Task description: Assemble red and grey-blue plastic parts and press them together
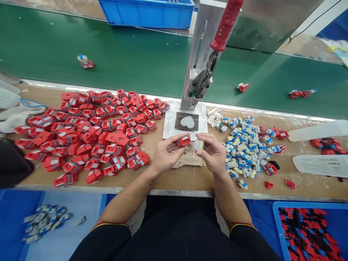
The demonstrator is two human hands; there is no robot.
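My left hand [165,153] pinches a small red plastic part [183,140] between thumb and fingers. Close beside it, my right hand [212,152] holds a small white, blue and yellow part [198,145]. Both hands hover over a little wooden block [187,160] at the bench's middle, just in front of a hand press [202,69] with a red-gripped lever [227,23] and a white heart-shaped nest [187,122] on its base. A big heap of red parts [92,130] lies to the left of my left hand. A heap of white-blue parts [244,145] lies right of my right hand.
A green conveyor belt [130,58] runs behind the bench and carries a few assembled pieces [86,62]. A blue crate [148,12] stands beyond it. A blue tray of red and black parts [307,232] sits at lower right; loose white-blue parts [43,221] lie at lower left.
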